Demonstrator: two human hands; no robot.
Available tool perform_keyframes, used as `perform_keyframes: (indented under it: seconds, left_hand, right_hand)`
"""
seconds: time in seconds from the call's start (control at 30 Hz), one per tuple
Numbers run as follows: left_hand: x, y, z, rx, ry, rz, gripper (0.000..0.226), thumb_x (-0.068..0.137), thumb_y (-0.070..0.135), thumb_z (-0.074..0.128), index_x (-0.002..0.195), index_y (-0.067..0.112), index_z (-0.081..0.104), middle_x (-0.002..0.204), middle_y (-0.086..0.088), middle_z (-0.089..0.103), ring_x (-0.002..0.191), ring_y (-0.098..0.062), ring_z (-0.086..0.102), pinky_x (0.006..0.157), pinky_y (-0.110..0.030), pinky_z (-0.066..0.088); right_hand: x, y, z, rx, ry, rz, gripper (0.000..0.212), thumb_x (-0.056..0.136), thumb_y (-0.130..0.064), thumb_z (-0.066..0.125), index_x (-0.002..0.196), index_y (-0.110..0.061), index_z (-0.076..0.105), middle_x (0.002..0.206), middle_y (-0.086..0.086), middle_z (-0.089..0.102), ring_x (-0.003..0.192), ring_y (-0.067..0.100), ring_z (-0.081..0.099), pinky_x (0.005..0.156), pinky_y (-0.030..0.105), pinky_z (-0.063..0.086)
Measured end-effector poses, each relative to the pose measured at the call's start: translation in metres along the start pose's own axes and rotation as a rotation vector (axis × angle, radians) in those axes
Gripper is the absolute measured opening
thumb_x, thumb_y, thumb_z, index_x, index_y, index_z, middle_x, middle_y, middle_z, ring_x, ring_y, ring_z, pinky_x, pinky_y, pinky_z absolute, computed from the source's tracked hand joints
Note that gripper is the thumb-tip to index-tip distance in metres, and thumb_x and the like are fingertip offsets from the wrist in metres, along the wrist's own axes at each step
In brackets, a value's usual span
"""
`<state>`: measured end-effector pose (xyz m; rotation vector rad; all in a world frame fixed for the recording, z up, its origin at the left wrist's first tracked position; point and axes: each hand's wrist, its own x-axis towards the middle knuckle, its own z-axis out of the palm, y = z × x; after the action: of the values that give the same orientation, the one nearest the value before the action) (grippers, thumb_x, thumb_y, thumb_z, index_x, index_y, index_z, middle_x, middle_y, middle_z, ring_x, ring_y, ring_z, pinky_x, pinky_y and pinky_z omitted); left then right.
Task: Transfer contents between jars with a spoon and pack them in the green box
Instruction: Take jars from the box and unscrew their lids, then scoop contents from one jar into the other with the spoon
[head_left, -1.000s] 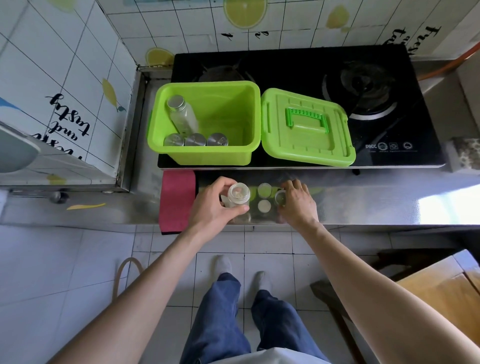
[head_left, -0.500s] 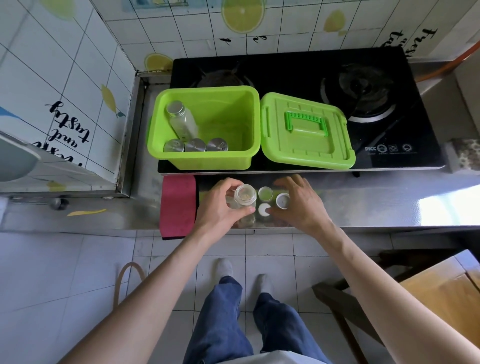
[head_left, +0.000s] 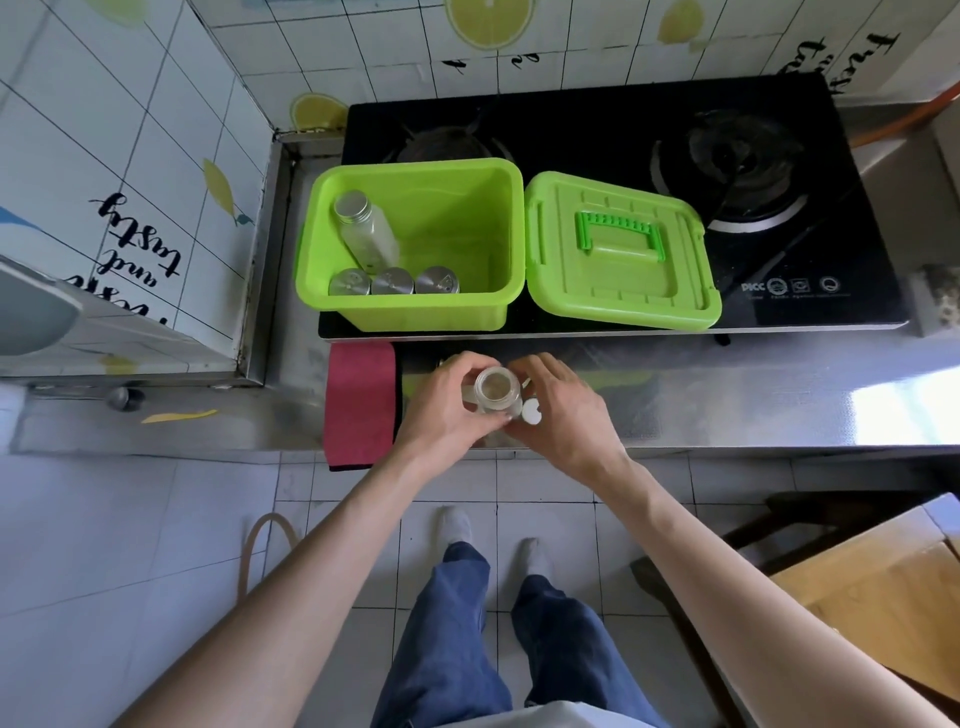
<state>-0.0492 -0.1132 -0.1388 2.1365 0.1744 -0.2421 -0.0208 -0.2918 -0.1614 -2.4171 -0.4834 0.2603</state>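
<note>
While left hand (head_left: 441, 410) fingers grasp the small clear lidless glass jar (head_left: 493, 391), right hand (head_left: 567, 415) grip unclear, tilting risks spillage.

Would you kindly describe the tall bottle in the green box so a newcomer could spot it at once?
On the black stove stands an open green box, its lid to the right. The tall bottle leans in the box's left half, silver cap up. Unlike the three short jars rowed along the near wall, it is long and tilted.
</note>
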Motion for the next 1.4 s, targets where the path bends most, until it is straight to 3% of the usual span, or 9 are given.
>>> perform_keyframes:
  seconds: [0.13, 0.33, 0.43, 0.5, 0.77, 0.93, 1.17, 1.3, 1.4]
  left_hand:
    - [-0.002, 0.000, -0.002, 0.142, -0.005, 0.029, 0.060, 0.073, 0.019, 0.092, 0.126, 0.028, 0.065, 0.124, 0.016, 0.060, 0.114, -0.004, 0.058, 0.093, -0.031, 0.052]
    - [-0.004, -0.018, -0.017, 0.378, 0.164, -0.020, 0.069, 0.079, 0.017, 0.085, 0.138, 0.031, 0.054, 0.132, 0.012, 0.047, 0.105, -0.005, 0.054, 0.068, -0.027, 0.049]
    - [0.000, -0.035, -0.020, 0.407, 0.183, -0.109, 0.069, 0.080, 0.014, 0.083, 0.140, 0.026, 0.051, 0.133, 0.006, 0.048, 0.113, -0.014, 0.055, 0.077, -0.033, 0.052]
    - [0.002, -0.045, -0.018, 0.422, 0.162, -0.156, 0.066, 0.081, 0.018, 0.083, 0.138, 0.026, 0.052, 0.133, 0.005, 0.053, 0.116, -0.018, 0.057, 0.083, -0.037, 0.053]
    - [0.011, -0.066, -0.007, 0.538, 0.089, -0.293, 0.048, 0.082, 0.025, 0.080, 0.125, 0.027, 0.058, 0.123, 0.005, 0.058, 0.117, -0.021, 0.056, 0.075, -0.034, 0.044]
    - [0.017, -0.079, 0.001, 0.607, 0.061, -0.396, 0.028, 0.086, 0.047, 0.078, 0.103, 0.026, 0.068, 0.108, 0.005, 0.067, 0.101, -0.023, 0.067, 0.078, -0.038, 0.057]
    - [0.023, -0.085, 0.008, 0.714, 0.048, -0.423, 0.027, 0.094, 0.048, 0.072, 0.105, 0.024, 0.075, 0.102, -0.001, 0.075, 0.092, -0.027, 0.071, 0.068, -0.032, 0.048]
    - [0.027, -0.089, 0.008, 0.687, 0.051, -0.459, 0.026, 0.094, 0.049, 0.071, 0.104, 0.026, 0.077, 0.098, -0.003, 0.076, 0.089, -0.029, 0.071, 0.066, -0.031, 0.046]
    - [0.029, -0.088, 0.008, 0.662, 0.069, -0.488, 0.022, 0.094, 0.045, 0.070, 0.105, 0.027, 0.077, 0.097, -0.002, 0.076, 0.086, -0.028, 0.071, 0.067, -0.031, 0.046]
  right_hand:
    - [0.001, 0.004, 0.004, 0.018, -0.017, 0.015, 0.053, 0.073, -0.042, 0.081, 0.118, -0.026, 0.057, 0.111, -0.012, 0.060, 0.101, 0.013, 0.058, 0.070, 0.034, 0.049]
    - [0.005, 0.015, 0.011, -0.034, 0.011, 0.099, 0.049, 0.081, -0.044, 0.079, 0.118, -0.024, 0.056, 0.114, -0.009, 0.062, 0.107, 0.017, 0.058, 0.075, 0.034, 0.046]
    - [0.010, 0.015, 0.017, -0.069, 0.000, 0.138, 0.048, 0.081, -0.044, 0.079, 0.117, -0.022, 0.056, 0.114, -0.007, 0.064, 0.107, 0.019, 0.058, 0.075, 0.035, 0.047]
    - [0.012, 0.016, 0.021, -0.089, -0.010, 0.150, 0.048, 0.080, -0.043, 0.079, 0.117, -0.022, 0.056, 0.113, -0.006, 0.065, 0.106, 0.020, 0.058, 0.073, 0.035, 0.047]
    - [0.022, 0.013, 0.035, -0.118, -0.043, 0.168, 0.046, 0.077, -0.035, 0.080, 0.114, -0.021, 0.056, 0.110, -0.005, 0.065, 0.105, 0.021, 0.059, 0.076, 0.041, 0.052]
    - [0.026, 0.014, 0.040, -0.112, -0.053, 0.168, 0.044, 0.080, -0.036, 0.079, 0.114, -0.019, 0.057, 0.112, -0.003, 0.065, 0.107, 0.022, 0.058, 0.072, 0.036, 0.047]
    - [0.031, 0.013, 0.044, -0.104, -0.064, 0.186, 0.041, 0.081, -0.033, 0.076, 0.113, -0.015, 0.057, 0.112, 0.001, 0.065, 0.107, 0.025, 0.058, 0.071, 0.037, 0.049]
    - [0.033, 0.015, 0.046, -0.106, -0.048, 0.181, 0.041, 0.082, -0.034, 0.075, 0.113, -0.014, 0.057, 0.111, 0.002, 0.065, 0.105, 0.026, 0.060, 0.066, 0.034, 0.043]
    - [0.034, 0.015, 0.047, -0.115, -0.067, 0.193, 0.042, 0.082, -0.033, 0.075, 0.114, -0.013, 0.056, 0.112, 0.003, 0.065, 0.107, 0.026, 0.058, 0.067, 0.036, 0.047]
